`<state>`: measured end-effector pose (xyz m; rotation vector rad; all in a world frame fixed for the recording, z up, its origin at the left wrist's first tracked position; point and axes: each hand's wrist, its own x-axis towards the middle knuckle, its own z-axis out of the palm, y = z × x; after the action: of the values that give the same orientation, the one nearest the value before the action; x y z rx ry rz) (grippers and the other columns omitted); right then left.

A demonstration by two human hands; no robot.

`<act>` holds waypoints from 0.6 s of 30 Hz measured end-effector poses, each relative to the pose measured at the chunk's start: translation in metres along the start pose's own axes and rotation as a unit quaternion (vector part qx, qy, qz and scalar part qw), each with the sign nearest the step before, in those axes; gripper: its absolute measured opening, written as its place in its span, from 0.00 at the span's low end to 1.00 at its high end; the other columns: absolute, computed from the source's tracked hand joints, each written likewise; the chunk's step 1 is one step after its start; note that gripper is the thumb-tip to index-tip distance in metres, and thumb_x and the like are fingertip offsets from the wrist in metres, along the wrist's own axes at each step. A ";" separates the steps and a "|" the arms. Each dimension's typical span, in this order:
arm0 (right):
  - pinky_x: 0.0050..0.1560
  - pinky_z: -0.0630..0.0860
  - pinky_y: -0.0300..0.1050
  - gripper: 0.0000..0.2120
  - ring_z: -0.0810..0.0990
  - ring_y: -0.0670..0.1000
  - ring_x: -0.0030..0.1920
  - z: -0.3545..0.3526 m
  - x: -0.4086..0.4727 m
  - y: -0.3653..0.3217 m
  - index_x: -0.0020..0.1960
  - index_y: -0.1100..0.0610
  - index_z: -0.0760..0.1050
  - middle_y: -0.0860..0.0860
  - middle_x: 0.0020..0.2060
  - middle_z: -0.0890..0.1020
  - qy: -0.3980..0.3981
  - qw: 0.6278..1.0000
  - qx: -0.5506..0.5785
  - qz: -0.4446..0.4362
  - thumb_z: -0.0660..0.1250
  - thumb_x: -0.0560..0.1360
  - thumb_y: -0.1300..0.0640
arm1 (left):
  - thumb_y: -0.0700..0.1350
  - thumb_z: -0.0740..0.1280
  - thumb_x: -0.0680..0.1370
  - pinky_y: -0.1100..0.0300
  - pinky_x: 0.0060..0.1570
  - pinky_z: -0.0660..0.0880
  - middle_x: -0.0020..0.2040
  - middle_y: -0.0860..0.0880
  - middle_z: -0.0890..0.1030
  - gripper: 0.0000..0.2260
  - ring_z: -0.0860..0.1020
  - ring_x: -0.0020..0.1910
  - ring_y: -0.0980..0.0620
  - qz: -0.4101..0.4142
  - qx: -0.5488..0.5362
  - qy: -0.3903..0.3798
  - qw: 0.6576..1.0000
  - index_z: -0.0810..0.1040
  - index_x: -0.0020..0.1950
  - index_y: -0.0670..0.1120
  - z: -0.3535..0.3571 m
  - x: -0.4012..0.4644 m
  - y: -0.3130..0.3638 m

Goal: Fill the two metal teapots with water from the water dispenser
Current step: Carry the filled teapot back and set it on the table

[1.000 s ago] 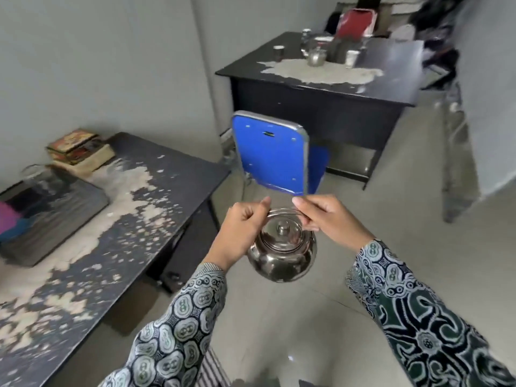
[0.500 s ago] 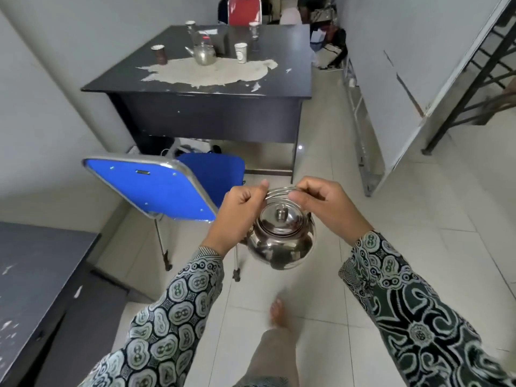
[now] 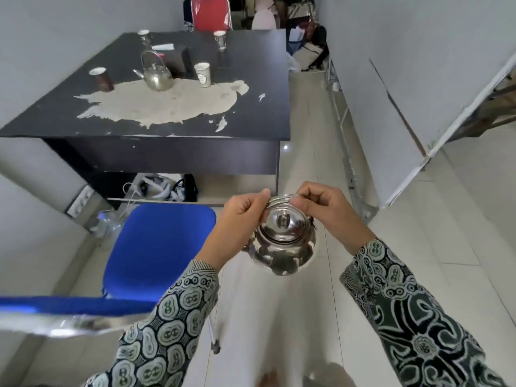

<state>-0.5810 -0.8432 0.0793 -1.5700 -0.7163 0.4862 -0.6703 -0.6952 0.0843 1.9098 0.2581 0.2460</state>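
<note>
Hands, left hand [image 3: 240, 219] and right hand [image 3: 326, 210], both pinch the carried teapot's [image 3: 282, 247] wire handle; second teapot [image 3: 156, 75] waits straight ahead on the far counter [image 3: 83, 118], dispenser unseen.

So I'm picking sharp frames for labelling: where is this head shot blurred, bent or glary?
Head view: the held teapot and both hands, left hand and right hand, are fairly sharp; the blue chair backrest at the lower left is smeared; the wide lens bends the desk edges and wall lines; a small glare spot sits on the floor tiles; reflections mottle the pot's belly.
</note>
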 end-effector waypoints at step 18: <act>0.29 0.64 0.30 0.13 0.65 0.43 0.25 -0.176 0.345 0.041 0.35 0.61 0.71 0.45 0.22 0.69 -0.269 0.963 -0.005 0.008 0.59 0.77 0.60 | 0.49 0.57 0.81 0.65 0.28 0.60 0.25 0.51 0.62 0.22 0.59 0.25 0.56 -0.040 -0.010 0.179 0.983 0.62 0.27 0.45 0.024 0.334 -0.003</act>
<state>-0.2076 -0.7327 0.0963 -1.4619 -1.1167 0.9399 -0.3447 -0.6168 0.0884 1.8226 0.5696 0.5360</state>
